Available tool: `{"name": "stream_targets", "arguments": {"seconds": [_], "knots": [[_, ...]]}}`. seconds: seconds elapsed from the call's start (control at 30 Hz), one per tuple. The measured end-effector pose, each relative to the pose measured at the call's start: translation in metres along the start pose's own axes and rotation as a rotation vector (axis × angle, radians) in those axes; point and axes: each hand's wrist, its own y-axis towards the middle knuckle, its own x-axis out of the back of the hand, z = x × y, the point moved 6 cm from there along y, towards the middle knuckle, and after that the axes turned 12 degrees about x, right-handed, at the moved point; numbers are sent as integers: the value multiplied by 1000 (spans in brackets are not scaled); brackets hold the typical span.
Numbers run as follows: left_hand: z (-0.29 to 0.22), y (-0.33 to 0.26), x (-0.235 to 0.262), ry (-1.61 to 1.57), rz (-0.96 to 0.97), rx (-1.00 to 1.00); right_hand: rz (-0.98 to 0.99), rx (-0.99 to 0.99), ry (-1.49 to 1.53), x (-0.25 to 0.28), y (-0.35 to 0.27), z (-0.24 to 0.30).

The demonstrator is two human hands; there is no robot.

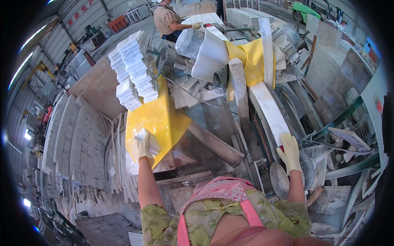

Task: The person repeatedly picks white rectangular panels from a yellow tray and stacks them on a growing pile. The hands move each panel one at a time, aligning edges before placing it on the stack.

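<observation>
My left hand (142, 144), in a pale glove, is closed round small white stone pieces (153, 144) at the near end of a yellow sheet (158, 117). Farther along the sheet rises a tall stack of white stone strips (135, 67). My right hand (290, 152), gloved too, grips the near end of a long white stone strip (269, 107), its thumb along the left side. A small red thing shows beside that thumb; its kind is unclear. The strip lies on a narrow machine bed and runs under a hanging yellow flap (252, 59).
A round disc (280, 180) stands close below my right hand. Wooden posts (238, 88) and a slanted beam (215, 143) lie ahead. Stacked slabs (78, 143) fill the left side. Beyond the machine, a co-worker (168, 20) reaches toward white strips (205, 18).
</observation>
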Motion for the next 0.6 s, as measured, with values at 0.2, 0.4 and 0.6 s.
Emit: {"name": "stream_targets", "arguments": {"seconds": [0.2,0.4,0.6], "knots": [[2,-2,-1,30,117,49,193,69,189,-14,21,2],[-10,-21,2,-45,116,106,423,104,108,3,19,0],[-12,-31,3,-109,154,83,303,42,-366,-36,24,3]]}}
